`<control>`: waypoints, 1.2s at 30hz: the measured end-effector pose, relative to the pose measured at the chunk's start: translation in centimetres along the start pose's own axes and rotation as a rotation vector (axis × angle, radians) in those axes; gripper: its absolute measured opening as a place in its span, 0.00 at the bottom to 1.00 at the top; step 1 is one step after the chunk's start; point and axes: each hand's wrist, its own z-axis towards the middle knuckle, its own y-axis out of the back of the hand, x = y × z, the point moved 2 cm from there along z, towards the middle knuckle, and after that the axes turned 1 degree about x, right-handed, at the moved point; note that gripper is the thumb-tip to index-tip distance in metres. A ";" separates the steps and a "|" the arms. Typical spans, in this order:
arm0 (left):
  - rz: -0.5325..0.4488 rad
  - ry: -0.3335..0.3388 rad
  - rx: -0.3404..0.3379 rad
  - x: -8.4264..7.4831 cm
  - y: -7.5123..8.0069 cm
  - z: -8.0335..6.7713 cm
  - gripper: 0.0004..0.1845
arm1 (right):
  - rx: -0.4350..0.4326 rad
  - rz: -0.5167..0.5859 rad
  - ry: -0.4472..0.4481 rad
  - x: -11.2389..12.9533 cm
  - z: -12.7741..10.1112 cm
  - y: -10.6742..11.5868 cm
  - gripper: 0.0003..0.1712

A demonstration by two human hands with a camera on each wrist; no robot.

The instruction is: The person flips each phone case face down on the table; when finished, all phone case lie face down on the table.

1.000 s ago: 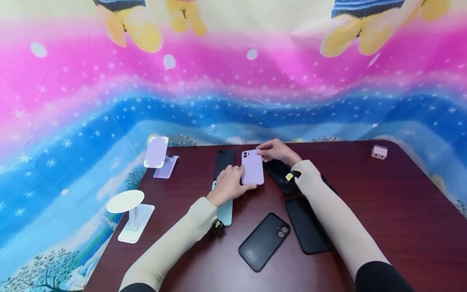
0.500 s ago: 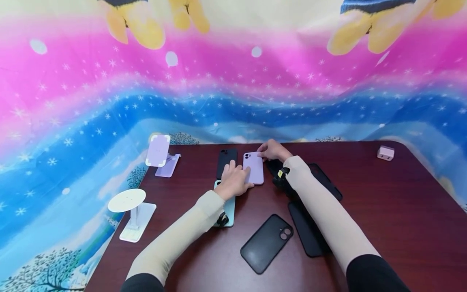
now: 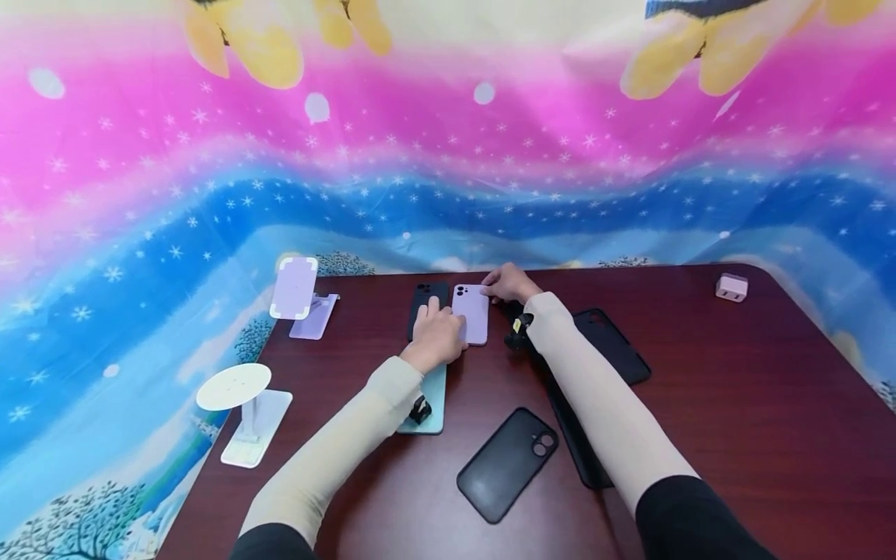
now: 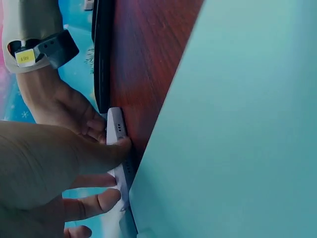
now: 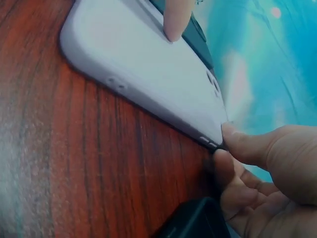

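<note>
A lavender phone case point(image 3: 474, 311) with camera holes lies face down near the far edge of the table. My right hand point(image 3: 509, 284) pinches its upper right corner between thumb and fingertip, plain in the right wrist view. My left hand point(image 3: 435, 336) reaches over from the other side: one fingertip presses the back of the case point(image 5: 133, 54), while the thumb touches its lower edge in the left wrist view. The other left fingers are spread. Close on the left lies a dark phone case point(image 3: 428, 290), partly hidden by that hand. Below sits a mint case point(image 3: 435, 393), half under my left wrist.
A black phone case point(image 3: 500, 470) lies in front, and another black case point(image 3: 612, 346) shows beyond my right sleeve. A long black item point(image 3: 581, 451) is partly under that forearm. Stands, lavender point(image 3: 294, 288) and white point(image 3: 234, 386), are on the left; a charger plug point(image 3: 731, 288) is far right.
The lavender case has shifted slightly left, closer to the dark case. Both hands moved with it, and the right forearm swung left, uncovering more of the black case at the right.
</note>
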 end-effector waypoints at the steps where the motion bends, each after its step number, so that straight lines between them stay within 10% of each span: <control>1: -0.008 -0.001 -0.009 0.1 0.0 0.0 0.23 | -0.002 -0.004 -0.003 0.0 0.1 -0.1 0.18; 16: -0.221 -0.140 -0.042 0.9 1.3 -2.6 0.27 | -0.129 -0.110 0.177 1.1 -2.2 0.6 0.31; 26: -0.446 -0.574 0.050 0.2 1.5 -11.1 0.21 | -0.019 -0.251 0.495 -0.3 -16.7 3.0 0.20; 30: -0.416 -0.600 0.123 0.4 0.8 -14.6 0.24 | 0.006 -0.273 0.546 -3.2 -22.2 1.9 0.18; 36: -0.302 -0.579 0.025 -0.1 -0.7 -19.2 0.24 | -0.134 -0.443 0.760 -6.8 -28.1 -2.1 0.24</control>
